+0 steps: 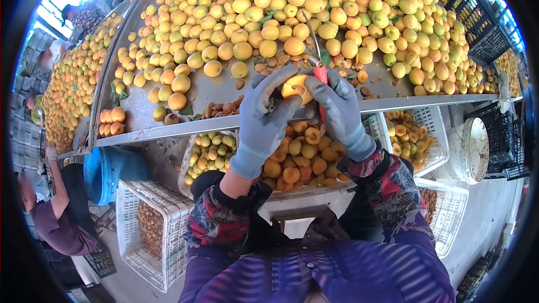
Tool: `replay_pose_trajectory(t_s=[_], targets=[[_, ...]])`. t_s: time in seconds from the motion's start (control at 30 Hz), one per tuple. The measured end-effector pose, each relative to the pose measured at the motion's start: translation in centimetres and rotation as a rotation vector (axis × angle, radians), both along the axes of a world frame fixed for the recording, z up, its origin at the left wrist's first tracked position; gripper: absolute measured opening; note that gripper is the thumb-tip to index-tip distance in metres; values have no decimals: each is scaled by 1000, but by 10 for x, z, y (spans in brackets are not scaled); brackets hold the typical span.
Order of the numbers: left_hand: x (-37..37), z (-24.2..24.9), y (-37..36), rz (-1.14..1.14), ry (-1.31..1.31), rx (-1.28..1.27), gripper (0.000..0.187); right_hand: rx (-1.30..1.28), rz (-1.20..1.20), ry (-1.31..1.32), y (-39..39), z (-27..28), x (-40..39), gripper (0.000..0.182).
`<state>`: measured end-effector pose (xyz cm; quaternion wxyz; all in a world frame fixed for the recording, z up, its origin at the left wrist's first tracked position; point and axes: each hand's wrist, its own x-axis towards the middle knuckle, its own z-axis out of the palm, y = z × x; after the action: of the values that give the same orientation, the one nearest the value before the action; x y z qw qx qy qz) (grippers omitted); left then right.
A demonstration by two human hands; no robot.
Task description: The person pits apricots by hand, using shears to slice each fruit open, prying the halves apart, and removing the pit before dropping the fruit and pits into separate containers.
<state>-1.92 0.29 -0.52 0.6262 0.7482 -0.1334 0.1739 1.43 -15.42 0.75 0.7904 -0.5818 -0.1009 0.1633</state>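
Left hand [268, 116], grey-gloved, fingers curled and clamped on an apricot [295, 87] held just above the table's front edge [168, 130]; right hand [337, 109], also gloved, closed around a red-handled tool [321, 78] pressed against the apricot; tool's long axis near vertical, thin metal end pointing up and away toward the apricot heap [292, 11]; crate of halved fruit [300, 160] directly below the hands.

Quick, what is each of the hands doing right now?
Left hand: closed on the apricot.
Right hand: closed on a red-handled tool, also touching the apricot.
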Motion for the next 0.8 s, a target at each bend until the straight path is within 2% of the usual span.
replay_pose_trajectory(t_s=[0.07, 0.13, 0.17, 0.23, 0.27, 0.37, 0.43, 0.63, 0.73, 0.8], targets=[[-1, 0, -5, -9, 0, 11, 45, 13, -134, 9, 2, 2, -2, 23], [-5, 6, -19, -111, 118, -340, 49, 68, -178, -78, 10, -12, 3, 22], [-6, 8, -18, -114, 119, -338, 49, 120, -221, -164, 11, -18, 4, 20], [-7, 12, -16, -50, 145, -101, 48, 109, -172, -75, 6, -14, 1, 20], [-7, 11, -16, -54, 146, -101, 48, 97, -118, 15, 3, -9, -1, 20], [-6, 9, -15, -20, 77, -32, 48, 23, -39, 68, 1, 3, -3, 22], [-4, 7, -10, -22, 30, 131, 49, 14, -20, 96, -1, 7, -3, 24], [-1, 5, -13, -48, -177, 107, 53, 14, -38, 192, -3, 12, -8, 31], [-4, 14, -16, -4, -220, 210, 57, 47, -7, 268, -8, 13, -9, 32], [-5, 14, -17, -34, -160, 143, 57, 59, 20, 313, -10, 13, -8, 33]])
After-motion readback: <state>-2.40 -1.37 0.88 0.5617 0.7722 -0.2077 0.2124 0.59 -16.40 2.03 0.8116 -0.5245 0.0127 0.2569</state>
